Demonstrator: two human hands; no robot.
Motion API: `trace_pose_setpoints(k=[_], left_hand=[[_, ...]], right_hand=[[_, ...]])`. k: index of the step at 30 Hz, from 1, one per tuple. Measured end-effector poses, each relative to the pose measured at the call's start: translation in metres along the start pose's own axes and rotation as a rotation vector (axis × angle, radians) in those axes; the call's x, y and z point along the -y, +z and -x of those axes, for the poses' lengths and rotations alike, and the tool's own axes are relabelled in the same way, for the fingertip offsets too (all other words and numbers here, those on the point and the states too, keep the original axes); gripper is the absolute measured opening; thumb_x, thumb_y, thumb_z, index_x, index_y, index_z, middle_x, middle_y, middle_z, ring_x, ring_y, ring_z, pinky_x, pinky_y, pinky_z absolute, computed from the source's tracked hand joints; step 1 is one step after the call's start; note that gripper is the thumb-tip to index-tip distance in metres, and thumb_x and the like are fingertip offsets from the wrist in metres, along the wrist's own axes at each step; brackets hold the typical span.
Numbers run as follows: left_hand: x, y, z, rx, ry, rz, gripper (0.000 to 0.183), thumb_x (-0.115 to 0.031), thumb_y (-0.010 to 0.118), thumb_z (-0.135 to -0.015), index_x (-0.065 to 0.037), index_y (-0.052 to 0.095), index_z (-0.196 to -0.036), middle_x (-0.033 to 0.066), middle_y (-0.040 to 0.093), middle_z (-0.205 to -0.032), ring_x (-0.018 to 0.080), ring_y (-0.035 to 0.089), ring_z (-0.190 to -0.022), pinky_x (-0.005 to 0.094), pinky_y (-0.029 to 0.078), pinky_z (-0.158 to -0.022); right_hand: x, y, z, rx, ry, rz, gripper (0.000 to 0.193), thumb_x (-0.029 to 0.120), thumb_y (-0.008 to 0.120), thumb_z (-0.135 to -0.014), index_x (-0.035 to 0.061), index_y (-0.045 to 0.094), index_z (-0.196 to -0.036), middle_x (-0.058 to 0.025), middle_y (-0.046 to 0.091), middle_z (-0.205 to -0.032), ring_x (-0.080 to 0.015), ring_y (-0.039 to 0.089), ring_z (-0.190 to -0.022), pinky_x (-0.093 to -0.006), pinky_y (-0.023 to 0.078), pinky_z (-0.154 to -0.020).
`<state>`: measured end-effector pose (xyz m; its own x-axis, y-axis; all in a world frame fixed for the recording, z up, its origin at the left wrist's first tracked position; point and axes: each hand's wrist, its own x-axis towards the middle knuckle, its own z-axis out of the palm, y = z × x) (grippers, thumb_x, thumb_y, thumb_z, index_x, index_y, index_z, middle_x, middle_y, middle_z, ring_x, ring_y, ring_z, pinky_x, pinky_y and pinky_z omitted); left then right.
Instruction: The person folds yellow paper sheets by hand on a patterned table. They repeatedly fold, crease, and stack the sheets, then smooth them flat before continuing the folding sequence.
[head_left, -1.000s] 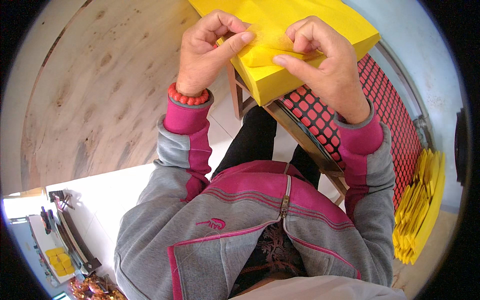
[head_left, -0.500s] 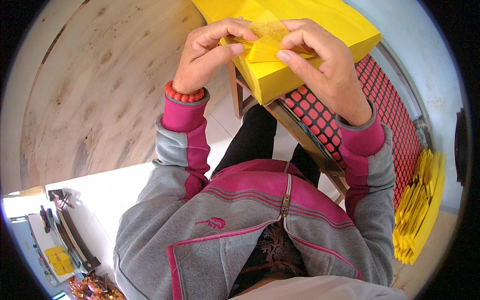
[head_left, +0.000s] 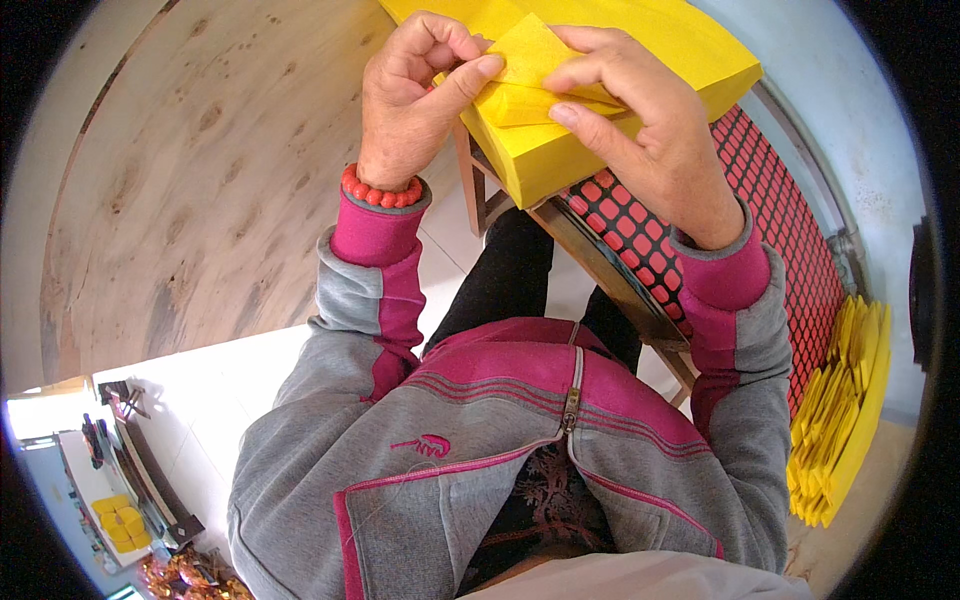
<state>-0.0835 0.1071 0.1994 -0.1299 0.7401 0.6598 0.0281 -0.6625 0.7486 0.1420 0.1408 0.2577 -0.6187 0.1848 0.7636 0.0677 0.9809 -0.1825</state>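
Note:
Both hands work at a folded piece of thin yellow paper, held over the near corner of a thick stack of yellow paper. My left hand, with a red bead bracelet at its wrist, pinches the left edge of the piece between thumb and index finger. At the right side, my right hand has its curled fingers and thumb on the folded layers. A pointed flap stands up between the two hands. The fingertips behind the paper are hidden.
The stack rests over a wooden stand beside a red and black patterned surface. Several folded yellow papers pile up at the right. A large wooden board fills the left. Yellow pieces lie at the lower left.
My left hand has moved up and slightly right. The flap now shows broader between the hands, and my right thumb and finger have spread a little.

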Motion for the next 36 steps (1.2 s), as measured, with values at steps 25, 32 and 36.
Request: trace_pose_setpoints(k=[25, 32, 36], left_hand=[[-0.003, 0.001, 0.004, 0.041, 0.087, 0.021, 0.009, -0.003, 0.065, -0.096, -0.002, 0.061, -0.104, 0.0032, 0.069, -0.099, 0.0101, 0.065, -0.09, 0.0228, 0.051, -0.08], [-0.005, -0.009, 0.007, 0.131, 0.061, 0.016, 0.01, 0.0, 0.063, -0.093, -0.001, 0.066, -0.103, 0.0047, 0.069, -0.102, 0.0134, 0.063, -0.102, 0.0287, 0.047, -0.094], [-0.005, -0.016, 0.004, 0.245, 0.144, 0.018, 0.013, -0.001, 0.064, -0.089, -0.001, 0.069, -0.101, 0.0042, 0.068, -0.103, 0.0181, 0.061, -0.109, 0.0325, 0.045, -0.099]], right_hand=[[0.004, 0.002, -0.002, 0.044, 0.068, -0.019, 0.014, 0.008, 0.069, -0.09, -0.0007, 0.062, -0.098, -0.0194, 0.064, -0.116, -0.0295, 0.064, -0.104, -0.0336, 0.05, -0.09], [0.0, 0.003, 0.001, 0.046, 0.042, -0.034, 0.014, 0.01, 0.068, -0.088, -0.0002, 0.061, -0.094, -0.0209, 0.064, -0.101, -0.0395, 0.064, -0.098, -0.0413, 0.051, -0.086], [0.0, 0.005, 0.001, 0.037, 0.076, -0.064, 0.014, 0.01, 0.068, -0.088, -0.0002, 0.061, -0.093, -0.0201, 0.064, -0.098, -0.0393, 0.064, -0.097, -0.0417, 0.05, -0.086]])
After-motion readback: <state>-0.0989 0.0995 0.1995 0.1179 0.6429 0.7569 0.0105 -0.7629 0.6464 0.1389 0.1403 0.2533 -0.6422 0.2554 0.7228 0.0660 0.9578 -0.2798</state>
